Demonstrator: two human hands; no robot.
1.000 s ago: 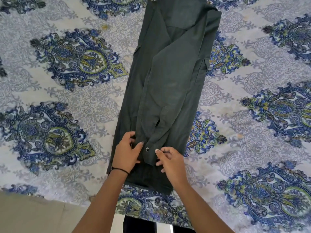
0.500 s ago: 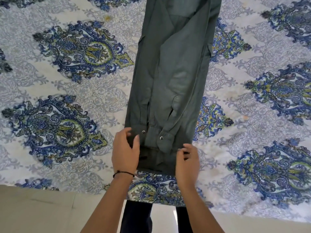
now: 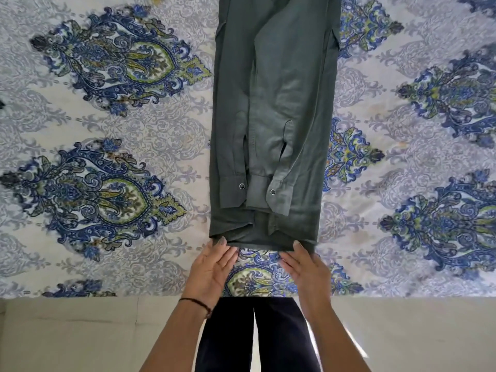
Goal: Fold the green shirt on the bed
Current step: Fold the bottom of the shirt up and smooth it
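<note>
The green shirt (image 3: 271, 108) lies flat on the bed (image 3: 112, 124), folded lengthwise into a long narrow strip that runs from the near edge of the bed away to the top of the view, where it is cut off. Both sleeves are folded inward along its length and lie side by side on top of the body. The left cuff (image 3: 232, 191) and the right cuff (image 3: 276, 194) sit near the near end, each showing one dark snap button. The hem (image 3: 263, 238) forms the near end of the strip and is slightly rumpled beneath the cuffs.

The left hand (image 3: 212, 267) is at the near left corner of the hem, fingers extended and loose, fingertips at the fabric edge. The right hand (image 3: 306, 267) is at the near right corner in the same posture. Whether the fingertips slip under the hem or only touch it cannot be determined from this angle. Neither hand is clenched or pinching cloth. A dark cord bracelet (image 3: 196, 304) circles the left wrist.

The bed carries a sheet printed with blue and green paisley medallions (image 3: 107, 60) on a pale ground. Dark trousers (image 3: 252, 336) and pale floor (image 3: 67, 334) show below the bed edge.
</note>
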